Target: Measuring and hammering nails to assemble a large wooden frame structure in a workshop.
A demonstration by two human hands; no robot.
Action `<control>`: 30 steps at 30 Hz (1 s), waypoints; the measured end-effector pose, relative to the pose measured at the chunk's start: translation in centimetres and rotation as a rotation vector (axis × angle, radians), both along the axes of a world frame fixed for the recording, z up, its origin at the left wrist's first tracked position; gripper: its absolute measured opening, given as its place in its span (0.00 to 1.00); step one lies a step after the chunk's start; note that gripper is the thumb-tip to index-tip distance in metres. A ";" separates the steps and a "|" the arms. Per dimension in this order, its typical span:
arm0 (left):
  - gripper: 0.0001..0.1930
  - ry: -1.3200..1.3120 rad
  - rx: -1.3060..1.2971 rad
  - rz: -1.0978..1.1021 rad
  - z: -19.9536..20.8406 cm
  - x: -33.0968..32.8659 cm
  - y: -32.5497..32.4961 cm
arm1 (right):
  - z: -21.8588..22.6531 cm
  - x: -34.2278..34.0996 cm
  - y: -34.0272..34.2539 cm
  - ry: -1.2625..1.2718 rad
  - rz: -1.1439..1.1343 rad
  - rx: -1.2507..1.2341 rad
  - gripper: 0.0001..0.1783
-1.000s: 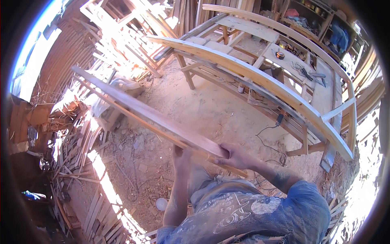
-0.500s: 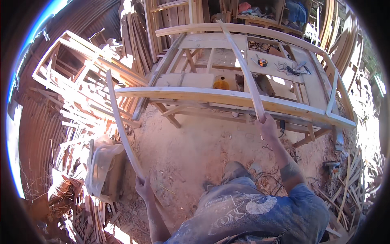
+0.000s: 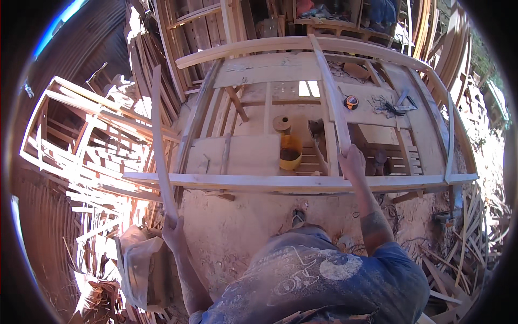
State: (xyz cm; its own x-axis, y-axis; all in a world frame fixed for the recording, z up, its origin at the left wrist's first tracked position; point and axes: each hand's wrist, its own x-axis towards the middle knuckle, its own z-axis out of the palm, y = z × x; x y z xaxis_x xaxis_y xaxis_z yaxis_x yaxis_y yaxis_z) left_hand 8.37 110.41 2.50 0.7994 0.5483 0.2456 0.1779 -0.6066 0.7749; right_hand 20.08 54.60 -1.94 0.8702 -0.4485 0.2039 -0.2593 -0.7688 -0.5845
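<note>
My right arm reaches out over the table's near edge, almost straight, and my right grip (image 3: pixel 352 163) is closed round the near end of a pale wooden strip (image 3: pixel 330 86). That strip runs away from me across the table, its far end at the curved rail (image 3: pixel 243 49) along the far edge. My left arm is stretched forward and out to the side, lower, off the table's near left corner; my left grip (image 3: pixel 172 233) is wrapped round the bottom end of a second strip (image 3: pixel 157 124), which points up and away, crossing in front of the left end of the near rail (image 3: pixel 280 182).

A second ago my hands were close together, with both strips slanting side by side over the floor; now they are wide apart, one strip in each. Half a second ago the left strip was just outside the near rail's end, and now it overlaps it in my view.

The table (image 3: pixel 270 69) is an open frame with boards laid over it. A tape measure (image 3: pixel 350 102) and a metal square (image 3: pixel 402 98) lie toward its right edge; a yellow container (image 3: pixel 291 154) shows through a gap nearer the middle. Scrap wood (image 3: pixel 437 270) litters the dusty floor (image 3: pixel 237 227) to the right.
</note>
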 end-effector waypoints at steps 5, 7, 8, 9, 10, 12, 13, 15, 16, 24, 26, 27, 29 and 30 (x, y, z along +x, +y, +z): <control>0.28 0.092 -0.078 -0.083 2.5 12.3 0.7 | -1.5 1.1 3.1 0.165 0.022 0.026 0.23; 0.30 0.161 -0.019 -0.072 3.3 18.4 1.3 | -0.8 1.0 3.4 0.175 -0.023 0.127 0.23; 0.31 0.140 0.050 -0.081 2.3 22.0 2.6 | -1.6 1.1 3.1 0.162 -0.035 0.100 0.23; 0.32 0.099 0.068 -0.107 0.4 25.7 4.3 | -2.5 1.2 2.7 0.152 -0.053 0.072 0.22; 0.34 0.055 0.094 -0.137 -0.9 29.3 5.9 | -2.9 1.8 2.5 0.159 -0.040 0.079 0.22; 0.35 0.030 0.181 -0.208 -1.0 35.1 7.0 | -2.7 1.9 2.8 0.151 -0.069 0.112 0.23; 0.35 0.032 0.184 -0.216 -1.6 38.0 8.6 | -2.7 1.9 3.1 0.153 -0.077 0.116 0.23; 0.29 0.167 0.213 -0.274 -2.7 42.8 10.9 | -2.6 2.0 3.3 0.103 -0.072 0.036 0.21; 0.24 0.169 0.189 -0.345 -2.5 44.0 11.1 | -2.5 2.0 3.4 0.106 -0.091 0.033 0.21; 0.24 0.219 0.075 -0.472 -6.2 47.0 11.9 | -2.0 2.0 4.4 0.151 -0.134 0.077 0.22; 0.29 0.246 0.225 -0.449 -4.3 46.5 11.6 | -2.0 1.7 3.6 0.205 -0.132 0.042 0.23; 0.33 0.162 0.245 -0.393 -7.3 47.2 16.6 | -1.9 2.7 3.7 0.216 -0.097 0.035 0.23; 0.35 0.293 0.239 -0.425 -5.6 46.9 13.3 | -1.6 1.7 3.5 0.283 -0.139 -0.022 0.24; 0.35 0.297 0.335 -0.404 -7.1 46.6 15.7 | -1.3 2.1 4.0 0.284 -0.163 -0.012 0.24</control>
